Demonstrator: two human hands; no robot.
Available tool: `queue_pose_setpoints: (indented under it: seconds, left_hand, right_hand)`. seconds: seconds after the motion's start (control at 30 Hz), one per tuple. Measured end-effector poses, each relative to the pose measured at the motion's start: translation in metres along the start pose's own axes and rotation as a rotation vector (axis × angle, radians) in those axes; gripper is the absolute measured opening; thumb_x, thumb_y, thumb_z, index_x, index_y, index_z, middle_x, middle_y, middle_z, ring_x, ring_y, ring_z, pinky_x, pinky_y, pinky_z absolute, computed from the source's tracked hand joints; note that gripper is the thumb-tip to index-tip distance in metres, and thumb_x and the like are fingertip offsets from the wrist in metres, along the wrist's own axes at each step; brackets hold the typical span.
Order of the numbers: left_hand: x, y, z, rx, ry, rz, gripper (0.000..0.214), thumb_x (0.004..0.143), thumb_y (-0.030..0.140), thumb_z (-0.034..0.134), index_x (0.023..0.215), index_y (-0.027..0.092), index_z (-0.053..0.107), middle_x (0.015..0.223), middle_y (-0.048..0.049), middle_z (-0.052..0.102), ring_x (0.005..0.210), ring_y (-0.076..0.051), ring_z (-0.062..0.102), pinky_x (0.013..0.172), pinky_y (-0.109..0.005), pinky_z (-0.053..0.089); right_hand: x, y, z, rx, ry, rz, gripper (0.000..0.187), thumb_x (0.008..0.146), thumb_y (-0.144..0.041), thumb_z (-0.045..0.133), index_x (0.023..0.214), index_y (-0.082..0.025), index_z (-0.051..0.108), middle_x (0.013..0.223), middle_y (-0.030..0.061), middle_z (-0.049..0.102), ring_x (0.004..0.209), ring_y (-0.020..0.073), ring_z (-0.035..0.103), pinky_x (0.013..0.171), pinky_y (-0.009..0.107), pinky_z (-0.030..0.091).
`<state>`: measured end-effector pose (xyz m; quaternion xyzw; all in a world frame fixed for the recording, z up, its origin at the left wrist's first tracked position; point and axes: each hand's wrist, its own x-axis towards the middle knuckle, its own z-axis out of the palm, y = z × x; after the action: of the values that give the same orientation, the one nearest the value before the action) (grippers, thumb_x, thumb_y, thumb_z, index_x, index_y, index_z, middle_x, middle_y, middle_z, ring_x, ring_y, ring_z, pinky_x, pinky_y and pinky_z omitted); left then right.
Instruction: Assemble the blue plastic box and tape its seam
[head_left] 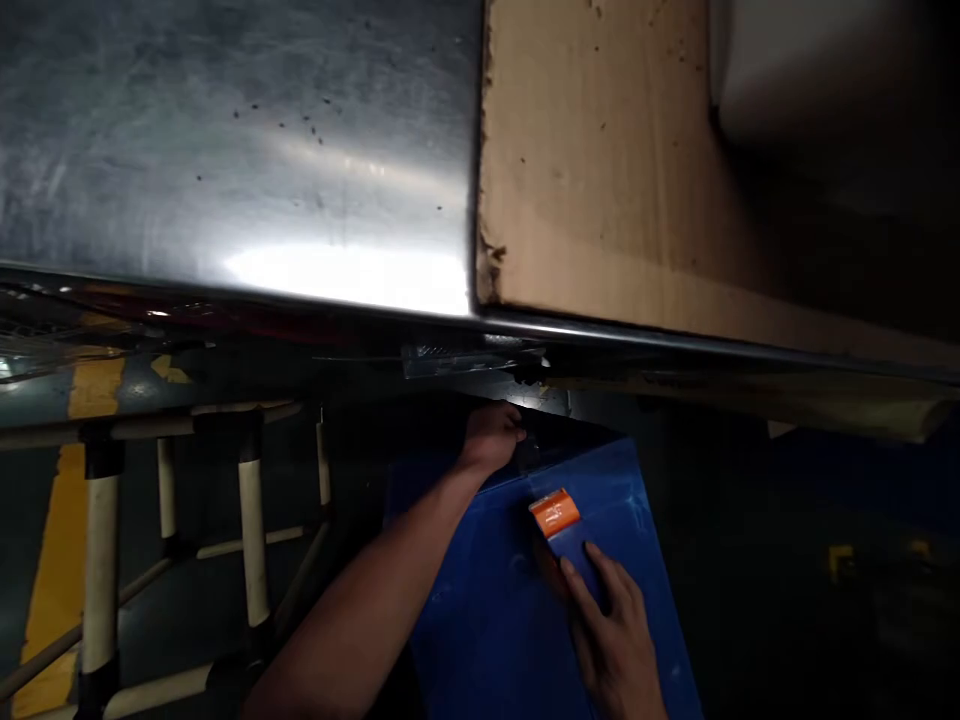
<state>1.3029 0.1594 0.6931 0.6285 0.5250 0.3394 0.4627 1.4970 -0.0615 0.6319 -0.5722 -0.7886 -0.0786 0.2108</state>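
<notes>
Below the table edge stands a blue box [487, 590], seen from above with its far side in deep shadow. My right hand [619, 635] is wrapped round a blue block-shaped object with an orange end [556, 513], held over the box's blue surface. Its exact kind does not show in the dim light. At the box's far edge my left hand [491, 435] is closed, its fingers bent beside a small dark tab [528, 455]. Whatever those fingers hold is hidden.
A metal tabletop [300, 150] overhangs the box, with a cardboard sheet [600, 170] on it. On the left stands a frame of cream pipes [255, 540] with black joints. A yellow floor stripe [56, 560] runs behind it.
</notes>
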Motion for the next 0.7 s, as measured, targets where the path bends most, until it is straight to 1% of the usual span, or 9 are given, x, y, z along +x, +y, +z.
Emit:
queue_pose_setpoints:
  seconds: [0.1, 0.23, 0.3, 0.37, 0.43, 0.47, 0.53, 0.63, 0.7]
  left_hand:
    - [0.017, -0.012, 0.0, 0.076, -0.029, -0.015, 0.018, 0.091, 0.027, 0.065, 0.103, 0.013, 0.065, 0.096, -0.004, 0.069, 0.089, -0.018, 0.067, 0.086, -0.04, 0.056]
    - [0.034, -0.048, 0.016, 0.192, -0.084, -0.103, 0.025, 0.091, 0.028, 0.065, 0.112, 0.014, 0.063, 0.109, -0.007, 0.067, 0.099, -0.021, 0.066, 0.09, -0.044, 0.055]
    - [0.037, -0.064, 0.02, 0.256, -0.101, -0.16, 0.033, 0.09, 0.031, 0.067, 0.118, 0.015, 0.061, 0.122, -0.01, 0.063, 0.111, -0.026, 0.062, 0.096, -0.05, 0.051]
    - [0.033, -0.072, 0.018, 0.305, -0.108, -0.174, 0.042, 0.09, 0.034, 0.066, 0.127, 0.016, 0.056, 0.136, -0.0125, 0.055, 0.124, -0.031, 0.053, 0.104, -0.058, 0.043]
    - [0.02, -0.071, 0.013, 0.322, -0.14, -0.106, 0.044, 0.093, 0.033, 0.062, 0.133, 0.018, 0.053, 0.144, -0.0134, 0.048, 0.133, -0.033, 0.045, 0.11, -0.062, 0.035]
    - [0.012, -0.068, 0.011, 0.319, -0.18, -0.04, 0.044, 0.094, 0.031, 0.06, 0.135, 0.02, 0.051, 0.147, -0.0131, 0.046, 0.135, -0.032, 0.043, 0.112, -0.061, 0.032]
    - [-0.008, -0.059, 0.007, 0.308, -0.313, 0.123, 0.048, 0.092, 0.026, 0.061, 0.139, 0.024, 0.049, 0.151, -0.0092, 0.044, 0.139, -0.028, 0.04, 0.116, -0.053, 0.03]
    - [-0.026, -0.049, 0.006, 0.329, -0.553, 0.304, 0.081, 0.074, 0.019, 0.075, 0.147, 0.028, 0.04, 0.157, -0.0028, 0.037, 0.144, -0.024, 0.033, 0.12, -0.038, 0.027]
    - [-0.025, -0.047, 0.007, 0.382, -0.639, 0.32, 0.099, 0.064, 0.017, 0.079, 0.151, 0.024, 0.032, 0.16, -0.0059, 0.03, 0.146, -0.026, 0.028, 0.12, -0.036, 0.026]
  right_hand:
    - [0.015, -0.004, 0.002, -0.029, -0.049, 0.017, 0.063, 0.095, -0.015, 0.042, 0.152, -0.039, 0.028, 0.155, 0.0049, 0.028, 0.125, 0.0351, 0.04, 0.09, 0.057, 0.052]
    - [0.037, -0.01, 0.006, -0.08, -0.087, 0.06, 0.063, 0.093, -0.015, 0.041, 0.151, -0.039, 0.032, 0.155, 0.0025, 0.028, 0.12, 0.0336, 0.043, 0.088, 0.053, 0.053]
    - [0.042, -0.011, 0.008, -0.079, -0.072, 0.059, 0.062, 0.092, -0.014, 0.042, 0.149, -0.039, 0.034, 0.154, 0.0026, 0.031, 0.12, 0.0335, 0.043, 0.09, 0.054, 0.052]
    - [0.042, -0.01, 0.008, -0.055, -0.04, 0.042, 0.06, 0.093, -0.015, 0.041, 0.148, -0.038, 0.036, 0.152, 0.0041, 0.033, 0.122, 0.0339, 0.043, 0.092, 0.057, 0.049]
    - [0.041, -0.008, 0.008, -0.03, -0.005, 0.028, 0.056, 0.094, -0.017, 0.042, 0.146, -0.037, 0.039, 0.149, 0.0059, 0.036, 0.124, 0.0341, 0.043, 0.094, 0.058, 0.047]
    - [0.041, -0.008, 0.008, -0.015, 0.01, 0.027, 0.053, 0.094, -0.018, 0.042, 0.144, -0.036, 0.042, 0.148, 0.0062, 0.038, 0.124, 0.0336, 0.044, 0.094, 0.058, 0.047]
    - [0.042, -0.006, 0.008, 0.007, 0.026, 0.054, 0.044, 0.095, -0.022, 0.043, 0.136, -0.037, 0.049, 0.144, 0.0046, 0.042, 0.123, 0.0305, 0.047, 0.095, 0.052, 0.049]
    - [0.05, -0.002, 0.007, -0.017, 0.029, 0.161, 0.04, 0.097, -0.032, 0.042, 0.136, -0.032, 0.048, 0.14, 0.0082, 0.045, 0.117, 0.0288, 0.054, 0.084, 0.044, 0.057]
    - [0.06, -0.002, 0.006, -0.061, 0.015, 0.231, 0.046, 0.098, -0.037, 0.04, 0.143, -0.025, 0.042, 0.139, 0.0144, 0.047, 0.11, 0.0319, 0.058, 0.072, 0.043, 0.059]
